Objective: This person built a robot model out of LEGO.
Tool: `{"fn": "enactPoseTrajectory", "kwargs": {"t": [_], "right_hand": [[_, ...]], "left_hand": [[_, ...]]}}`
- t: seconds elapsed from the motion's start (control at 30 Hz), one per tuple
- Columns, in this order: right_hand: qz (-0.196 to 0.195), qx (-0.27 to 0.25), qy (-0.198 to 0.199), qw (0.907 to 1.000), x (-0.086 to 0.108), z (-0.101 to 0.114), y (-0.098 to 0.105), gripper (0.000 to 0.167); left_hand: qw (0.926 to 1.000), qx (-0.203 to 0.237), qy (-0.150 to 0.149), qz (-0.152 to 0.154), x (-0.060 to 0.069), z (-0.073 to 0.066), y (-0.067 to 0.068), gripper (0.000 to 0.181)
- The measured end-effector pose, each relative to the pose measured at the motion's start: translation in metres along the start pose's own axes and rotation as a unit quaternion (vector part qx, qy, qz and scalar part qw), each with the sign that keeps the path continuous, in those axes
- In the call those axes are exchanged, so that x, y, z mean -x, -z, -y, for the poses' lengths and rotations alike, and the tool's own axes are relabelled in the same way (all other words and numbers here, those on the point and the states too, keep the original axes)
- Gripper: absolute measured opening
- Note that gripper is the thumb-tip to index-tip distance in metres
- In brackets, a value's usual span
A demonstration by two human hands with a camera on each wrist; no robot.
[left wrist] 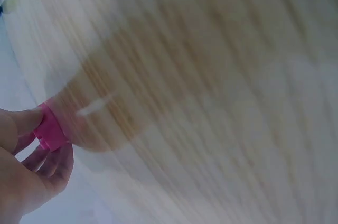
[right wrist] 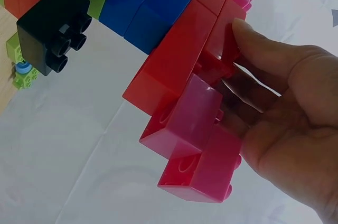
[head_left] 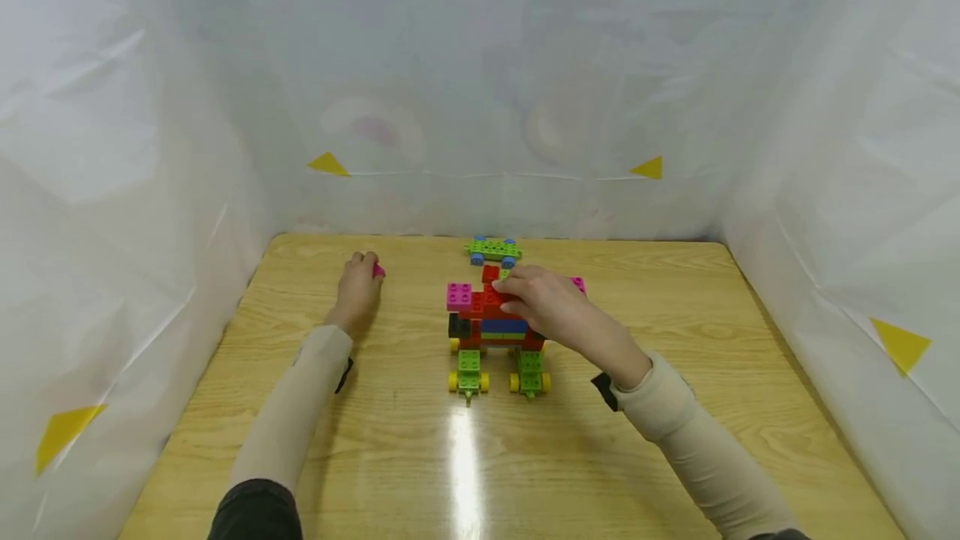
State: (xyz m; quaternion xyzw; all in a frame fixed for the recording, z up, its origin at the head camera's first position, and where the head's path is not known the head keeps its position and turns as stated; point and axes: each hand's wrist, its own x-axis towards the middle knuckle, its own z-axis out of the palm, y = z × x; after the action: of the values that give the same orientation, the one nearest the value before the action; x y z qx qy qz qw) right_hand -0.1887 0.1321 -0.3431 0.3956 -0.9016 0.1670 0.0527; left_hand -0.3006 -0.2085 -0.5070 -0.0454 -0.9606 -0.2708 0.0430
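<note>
At the far left of the table, my left hand (head_left: pixel 358 286) pinches a pink toy building brick (left wrist: pixel 51 128) between thumb and fingers, close to the tabletop. My right hand (head_left: pixel 551 302) is at the top of a toy brick model (head_left: pixel 502 327) in the middle, its thumb and fingers around a red brick (right wrist: pixel 219 39). Two stepped pink bricks (right wrist: pixel 185 115) jut from the model beside that hand. Blue bricks (right wrist: pixel 153 7) and a black brick (right wrist: pixel 53 28) show lower on it. Part of the model's top is hidden behind my right hand.
Behind the model stands a green wheeled base (head_left: pixel 492 251) with blue wheels. Green wheeled pieces (head_left: pixel 468 361) with yellow wheels form the model's front underside. White sheeting (head_left: pixel 495 107) walls the wooden table (head_left: pixel 660 457) at the back and both sides.
</note>
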Motion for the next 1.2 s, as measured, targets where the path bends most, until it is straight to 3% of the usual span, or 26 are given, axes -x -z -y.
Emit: {"fn": "enactPoseTrajectory", "kwargs": {"t": [0.2,0.5,0.7,0.9,1.1,1.2], "right_hand": [[-0.003,0.005,-0.001,1.0,0.0,0.0,0.0,0.022],[-0.014,0.009,0.004,0.9999,0.001,0.003,-0.001,0.022],[-0.018,0.011,0.005,0.9998,0.002,0.002,-0.003,0.021],[-0.021,0.01,0.007,0.9997,0.002,0.002,-0.001,0.019],[-0.012,0.007,0.002,0.9999,0.003,0.003,0.0,0.019],[-0.013,0.007,0.0,0.9999,0.003,0.003,-0.001,0.02]], "left_hand": [[0.9993,0.038,0.003,-0.001,0.007,-0.007,0.001,0.032],[0.9885,0.125,-0.056,-0.063,0.025,-0.036,0.008,0.036],[0.9683,0.211,-0.105,-0.082,0.051,-0.07,0.033,0.038],[0.9478,0.267,-0.157,-0.073,0.078,-0.106,0.062,0.035],[0.9387,0.278,-0.197,-0.055,0.101,-0.142,0.088,0.034],[0.9367,0.279,-0.205,-0.05,0.106,-0.15,0.093,0.034]]}}
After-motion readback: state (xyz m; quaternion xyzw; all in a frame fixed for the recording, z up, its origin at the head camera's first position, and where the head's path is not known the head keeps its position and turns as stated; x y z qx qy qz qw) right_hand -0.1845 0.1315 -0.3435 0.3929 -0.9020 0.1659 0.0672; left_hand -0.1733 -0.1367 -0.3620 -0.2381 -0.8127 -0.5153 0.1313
